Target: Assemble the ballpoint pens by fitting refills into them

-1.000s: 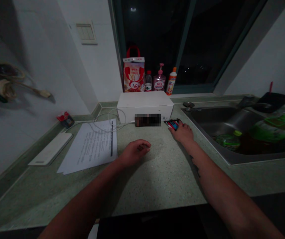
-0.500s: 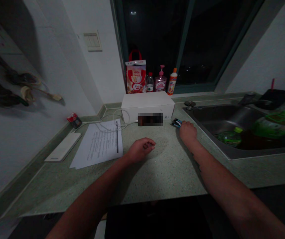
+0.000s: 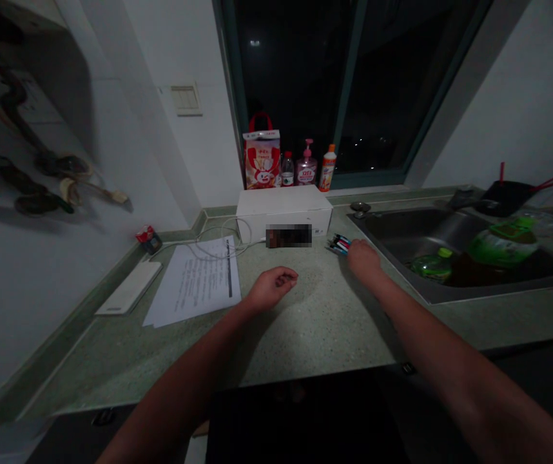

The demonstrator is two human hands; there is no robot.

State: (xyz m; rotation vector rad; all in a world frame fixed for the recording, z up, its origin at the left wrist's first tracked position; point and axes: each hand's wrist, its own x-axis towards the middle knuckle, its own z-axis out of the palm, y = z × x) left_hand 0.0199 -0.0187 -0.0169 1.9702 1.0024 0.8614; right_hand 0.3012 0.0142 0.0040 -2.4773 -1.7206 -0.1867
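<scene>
My right hand lies on the speckled green countertop, its curled fingers against a small bundle of coloured pens with red, blue and black bodies. Part of the bundle is hidden by those fingers. My left hand rests on the counter with its fingers loosely curled and nothing in them. It is nearest to a printed paper sheet. In front of a white box lies a pixelated, unreadable object.
A steel sink to the right holds a green-labelled bottle. A white board lies along the left wall. A white cable loops behind the paper. A red-and-white bag and bottles stand on the windowsill.
The view has drifted, so the counter sits lower and further left in the picture. The pens now look slightly fanned beside my right fingers. My left hand has hardly moved.
</scene>
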